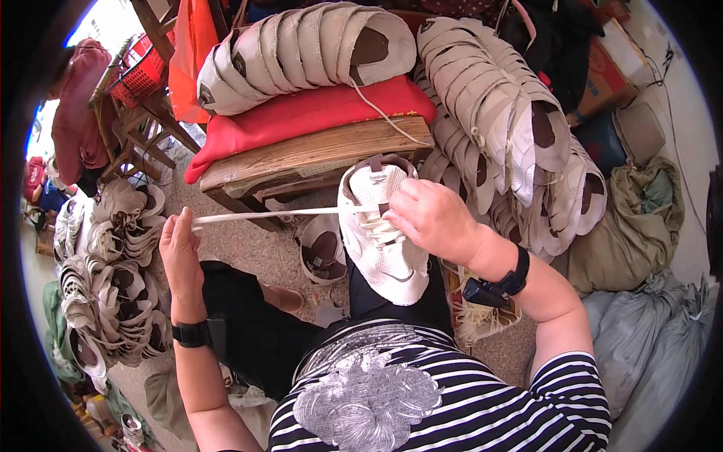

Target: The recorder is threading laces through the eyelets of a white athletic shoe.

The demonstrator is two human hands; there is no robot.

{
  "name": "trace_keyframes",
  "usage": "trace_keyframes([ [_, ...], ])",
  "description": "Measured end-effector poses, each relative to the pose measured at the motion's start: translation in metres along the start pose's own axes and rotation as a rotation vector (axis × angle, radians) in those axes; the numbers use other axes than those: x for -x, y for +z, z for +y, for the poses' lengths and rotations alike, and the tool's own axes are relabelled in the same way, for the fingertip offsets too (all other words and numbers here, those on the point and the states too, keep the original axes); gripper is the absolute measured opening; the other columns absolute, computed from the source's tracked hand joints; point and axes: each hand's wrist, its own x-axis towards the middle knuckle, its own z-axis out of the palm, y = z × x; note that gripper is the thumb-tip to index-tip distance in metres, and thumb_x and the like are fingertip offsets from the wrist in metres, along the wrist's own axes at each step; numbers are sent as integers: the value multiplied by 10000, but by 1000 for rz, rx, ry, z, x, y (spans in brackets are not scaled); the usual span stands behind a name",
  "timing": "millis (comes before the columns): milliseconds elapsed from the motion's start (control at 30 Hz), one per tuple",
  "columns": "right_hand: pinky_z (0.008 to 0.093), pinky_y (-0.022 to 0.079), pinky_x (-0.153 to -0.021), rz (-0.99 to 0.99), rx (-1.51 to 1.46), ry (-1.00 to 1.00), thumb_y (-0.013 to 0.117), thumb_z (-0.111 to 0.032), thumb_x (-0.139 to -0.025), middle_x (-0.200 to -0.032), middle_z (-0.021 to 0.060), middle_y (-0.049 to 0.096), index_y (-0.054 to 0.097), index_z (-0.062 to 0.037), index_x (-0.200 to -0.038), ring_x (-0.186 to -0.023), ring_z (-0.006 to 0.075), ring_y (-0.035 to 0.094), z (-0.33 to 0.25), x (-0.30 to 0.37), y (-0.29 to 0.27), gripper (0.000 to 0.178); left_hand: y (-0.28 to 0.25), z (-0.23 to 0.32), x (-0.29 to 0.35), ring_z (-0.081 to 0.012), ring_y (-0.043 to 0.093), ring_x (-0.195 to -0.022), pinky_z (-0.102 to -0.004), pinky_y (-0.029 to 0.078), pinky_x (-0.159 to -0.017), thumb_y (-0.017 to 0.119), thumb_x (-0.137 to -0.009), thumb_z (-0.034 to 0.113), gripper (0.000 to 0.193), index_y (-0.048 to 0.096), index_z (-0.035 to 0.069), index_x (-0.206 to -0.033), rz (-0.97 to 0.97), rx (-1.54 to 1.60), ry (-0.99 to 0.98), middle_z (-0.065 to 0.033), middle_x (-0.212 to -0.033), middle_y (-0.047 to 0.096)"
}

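Note:
A white and beige shoe upper (384, 260) without a sole rests on my thigh, its toe pointing toward me. A white shoelace (275, 215) runs taut from its lacing area out to the left. My left hand (180, 245) pinches the far end of that lace. Against the right side of the upper lies my right hand (435, 220), fingers bent over the lacing; what its fingertips grip is partly hidden.
Nested shoe uppers (301, 49) lie on a red cloth (248, 128) over a wooden bench (316, 154). More stacks (497, 98) stand at the right, others (113, 279) at the left. Loose laces (478, 320) lie beside my leg. Grey sacks (640, 339) sit at the right.

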Motion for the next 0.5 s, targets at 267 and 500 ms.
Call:
trace_keyframes([
  [267, 238, 378, -548, -143, -1058, 872, 663, -258, -947, -709, -69, 590, 665, -64, -734, -622, 41, 459, 32, 16, 2, 289, -46, -1, -14, -21, 289, -549, -212, 243, -515, 641, -969, 148, 213, 553, 136, -775, 81, 165, -40, 90, -666, 413],
  [500, 156, 316, -529, -414, -1092, 909, 615, -281, -979, -782, -83, 589, 673, -80, -887, -605, -10, 433, 38, 31, -17, 229, -20, 14, 2, -61, 410, -663, -218, 347, -611, 580, -994, 147, 154, 591, 74, -859, -234, -174, -41, 47, -711, 463],
])
